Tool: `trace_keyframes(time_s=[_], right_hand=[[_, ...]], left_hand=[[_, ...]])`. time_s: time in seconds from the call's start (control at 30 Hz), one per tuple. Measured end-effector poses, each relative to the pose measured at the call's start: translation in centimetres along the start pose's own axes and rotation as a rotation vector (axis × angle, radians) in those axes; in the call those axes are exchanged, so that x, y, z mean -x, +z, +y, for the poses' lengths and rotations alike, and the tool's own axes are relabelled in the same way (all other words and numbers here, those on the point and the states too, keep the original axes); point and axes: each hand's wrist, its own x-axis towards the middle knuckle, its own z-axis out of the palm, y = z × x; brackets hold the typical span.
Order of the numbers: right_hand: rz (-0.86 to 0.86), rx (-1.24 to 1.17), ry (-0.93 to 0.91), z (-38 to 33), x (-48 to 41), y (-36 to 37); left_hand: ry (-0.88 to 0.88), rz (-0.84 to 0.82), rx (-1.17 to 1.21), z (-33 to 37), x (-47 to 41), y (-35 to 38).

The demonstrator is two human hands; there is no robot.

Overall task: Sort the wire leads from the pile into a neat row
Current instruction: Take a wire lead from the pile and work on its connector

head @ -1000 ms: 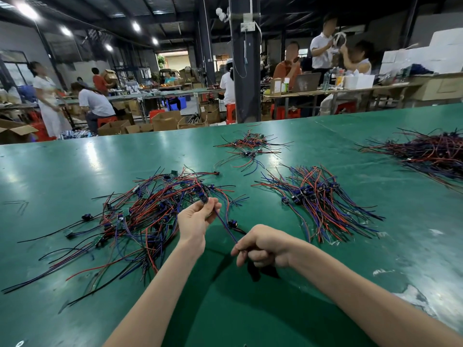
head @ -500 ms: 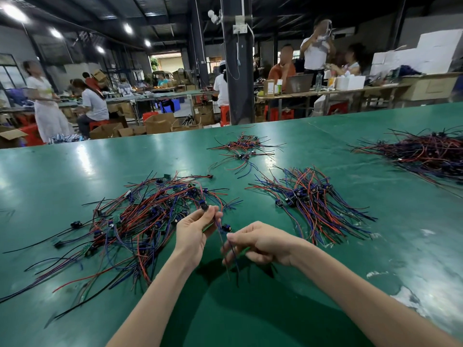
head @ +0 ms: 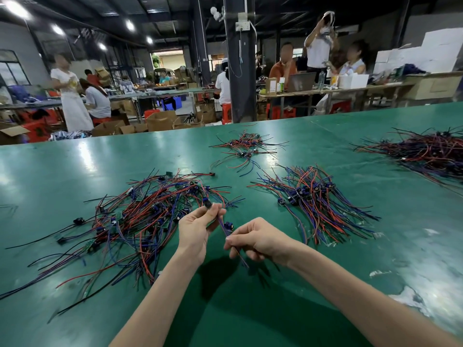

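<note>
The green table [head: 75,159] carries the pile [head: 140,216], a loose tangle of red, blue and black leads with small blue connectors [head: 207,203]. Right of the pile lies the row [head: 315,199], leads fanned side by side. At the pile's near right edge the left hand [head: 194,231] pinches one lead [head: 221,222] near its top; the right hand [head: 258,240], further from the pile, pinches the wire lower down. The lead looks light, limp and likely to snag; the connector, its stiffest part, seems the best place to hold
</note>
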Motion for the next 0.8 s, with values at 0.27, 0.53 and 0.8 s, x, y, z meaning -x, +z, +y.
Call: trace_keyframes(time_s=[0.27,0.53,0.8], right_hand=[[-0.03,0.069,0.027,-0.1,0.2,-0.3],[-0.087,0.145,0.056,-0.6,0.8,-0.2],[-0.085,0.182,0.07,-0.5,0.6,-0.1]], left_hand=[[0.045,0.044,-0.019,0.1,-0.4,-0.2],[0.046,0.081,-0.005,0.1,-0.9,-0.8],[0.039,0.107,-0.025,-0.1,-1.4,-1.2]])
